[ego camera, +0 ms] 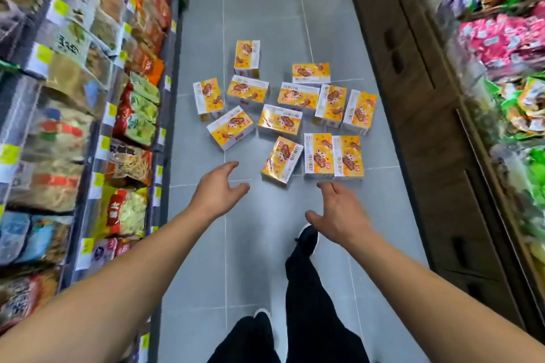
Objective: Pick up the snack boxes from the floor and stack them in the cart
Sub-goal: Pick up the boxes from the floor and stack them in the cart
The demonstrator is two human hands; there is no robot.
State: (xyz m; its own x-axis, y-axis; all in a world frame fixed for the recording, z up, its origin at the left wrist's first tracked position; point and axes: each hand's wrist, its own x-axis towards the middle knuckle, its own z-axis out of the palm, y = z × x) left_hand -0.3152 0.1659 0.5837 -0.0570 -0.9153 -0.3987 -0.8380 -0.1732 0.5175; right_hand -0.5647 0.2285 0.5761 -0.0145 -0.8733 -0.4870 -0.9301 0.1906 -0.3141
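Note:
Several yellow and white snack boxes lie scattered on the grey tiled floor of a shop aisle. The nearest ones are a tilted box and a pair side by side. My left hand reaches forward with fingers spread and holds nothing, short of another tilted box. My right hand is stretched out the same way, empty, just below the side-by-side pair. No cart is in view.
Shelves of bagged snacks line the left side. A brown wooden cabinet and bins of wrapped sweets line the right. My legs in black trousers and a black shoe stand on the floor below the hands.

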